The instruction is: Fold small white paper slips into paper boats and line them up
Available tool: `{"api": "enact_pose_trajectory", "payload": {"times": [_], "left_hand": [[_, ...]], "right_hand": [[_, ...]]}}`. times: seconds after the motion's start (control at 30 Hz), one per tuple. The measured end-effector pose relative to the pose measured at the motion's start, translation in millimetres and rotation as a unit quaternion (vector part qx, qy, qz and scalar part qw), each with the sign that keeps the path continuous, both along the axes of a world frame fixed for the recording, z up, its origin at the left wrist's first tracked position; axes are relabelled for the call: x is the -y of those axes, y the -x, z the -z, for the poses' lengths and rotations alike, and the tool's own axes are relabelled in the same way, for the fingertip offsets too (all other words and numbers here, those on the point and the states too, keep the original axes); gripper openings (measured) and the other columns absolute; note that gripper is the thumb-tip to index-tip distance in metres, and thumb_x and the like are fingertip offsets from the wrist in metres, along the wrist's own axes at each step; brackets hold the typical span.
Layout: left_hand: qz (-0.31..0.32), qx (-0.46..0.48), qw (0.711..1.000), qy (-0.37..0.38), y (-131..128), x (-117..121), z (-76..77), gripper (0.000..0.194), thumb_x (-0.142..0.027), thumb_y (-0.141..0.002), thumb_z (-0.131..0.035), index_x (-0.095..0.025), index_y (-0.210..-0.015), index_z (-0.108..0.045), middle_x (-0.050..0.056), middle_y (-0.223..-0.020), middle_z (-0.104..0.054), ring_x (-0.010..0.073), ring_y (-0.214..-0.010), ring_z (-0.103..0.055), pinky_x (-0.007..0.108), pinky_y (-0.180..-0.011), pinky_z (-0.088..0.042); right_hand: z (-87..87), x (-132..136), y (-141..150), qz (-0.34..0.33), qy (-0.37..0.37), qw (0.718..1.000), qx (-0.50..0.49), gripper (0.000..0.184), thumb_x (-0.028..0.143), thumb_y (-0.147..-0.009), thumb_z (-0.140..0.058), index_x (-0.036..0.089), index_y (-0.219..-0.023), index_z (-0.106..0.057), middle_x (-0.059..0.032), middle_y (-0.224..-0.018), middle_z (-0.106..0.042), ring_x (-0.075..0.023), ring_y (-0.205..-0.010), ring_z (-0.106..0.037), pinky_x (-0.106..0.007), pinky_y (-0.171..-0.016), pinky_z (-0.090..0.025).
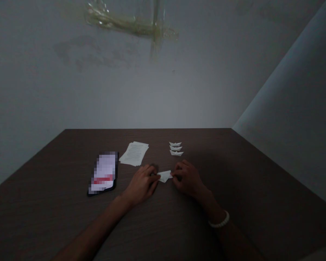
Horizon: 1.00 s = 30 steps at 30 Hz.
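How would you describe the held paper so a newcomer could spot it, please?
On the dark table, look between the left hand and the right hand. The folded white paper there is pinched at both ends, unlike the three paper boats beyond, standing untouched.

Bare forearms (103, 223), bare hands (142, 184), whitish bracelet (219, 225) of rounded beads around the right wrist (212, 208)
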<state>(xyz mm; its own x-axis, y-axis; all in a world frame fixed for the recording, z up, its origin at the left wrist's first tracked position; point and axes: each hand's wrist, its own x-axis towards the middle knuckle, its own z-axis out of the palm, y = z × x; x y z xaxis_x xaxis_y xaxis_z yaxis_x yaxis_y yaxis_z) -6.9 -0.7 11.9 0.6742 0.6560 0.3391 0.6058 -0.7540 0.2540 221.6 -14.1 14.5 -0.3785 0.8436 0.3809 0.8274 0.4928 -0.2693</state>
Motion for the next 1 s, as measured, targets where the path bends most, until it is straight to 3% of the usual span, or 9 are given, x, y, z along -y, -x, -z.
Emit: {"api": "enact_pose_trajectory", "payload": {"times": [0.17,0.37,0.6,0.8,1.0], "left_hand": [[0.000,-0.007,1.000,-0.015,-1,2,0.8,0.020,-0.019,-0.091,-0.050,-0.019,-0.097,-0.069,0.009,-0.099,-0.057,0.0235,-0.092,-0.051,0.037,-0.079,-0.044],[-0.002,-0.006,1.000,-0.015,-2,1,1.5,0.020,-0.019,-0.090,-0.051,-0.019,-0.097,-0.069,0.009,-0.096,-0.059,0.0238,-0.090,-0.051,0.039,-0.079,-0.044],[0.011,0.073,0.996,0.049,2,-5,2.8,0.012,-0.017,-0.082,-0.062,-0.020,-0.090,-0.071,0.006,-0.097,-0.066,0.0235,-0.095,-0.057,0.040,-0.086,-0.043],[0.018,0.088,0.994,0.063,4,-5,4.2,0.016,-0.016,-0.082,-0.061,-0.020,-0.095,-0.070,0.005,-0.102,-0.069,0.0240,-0.099,-0.058,0.043,-0.089,-0.042],[0.038,0.092,0.992,0.077,3,-7,4.5,0.013,-0.015,-0.085,-0.057,-0.021,-0.086,-0.069,0.002,-0.095,-0.070,0.0210,-0.093,-0.058,0.040,-0.088,-0.041]], "right_hand": [[-3.0,4,6,0.012,-0.030,0.999,-0.015,0.010,0.018,-0.078,-0.063,0.021,-0.083,-0.071,-0.0061,-0.087,-0.063,-0.0217,-0.086,-0.052,-0.036,-0.079,-0.044],[-1.7,7,15,-0.102,-0.005,0.995,-0.022,0.009,0.026,-0.084,-0.063,0.024,-0.088,-0.071,-0.0035,-0.093,-0.066,-0.0195,-0.088,-0.055,-0.034,-0.081,-0.044],[6.7,3,13,-0.058,-0.002,0.998,-0.024,0.014,0.030,-0.087,-0.063,0.026,-0.081,-0.074,-0.0031,-0.097,-0.069,-0.0193,-0.089,-0.056,-0.035,-0.083,-0.045],[11.8,1,12,-0.074,-0.004,0.996,-0.054,0.010,0.023,-0.085,-0.064,0.024,-0.085,-0.074,-0.0046,-0.099,-0.068,-0.0199,-0.093,-0.055,-0.034,-0.084,-0.047],[12.2,1,12,-0.107,-0.002,0.990,-0.092,0.013,0.013,-0.083,-0.061,0.021,-0.086,-0.072,-0.0067,-0.099,-0.066,-0.0198,-0.096,-0.056,-0.034,-0.086,-0.048]]}}
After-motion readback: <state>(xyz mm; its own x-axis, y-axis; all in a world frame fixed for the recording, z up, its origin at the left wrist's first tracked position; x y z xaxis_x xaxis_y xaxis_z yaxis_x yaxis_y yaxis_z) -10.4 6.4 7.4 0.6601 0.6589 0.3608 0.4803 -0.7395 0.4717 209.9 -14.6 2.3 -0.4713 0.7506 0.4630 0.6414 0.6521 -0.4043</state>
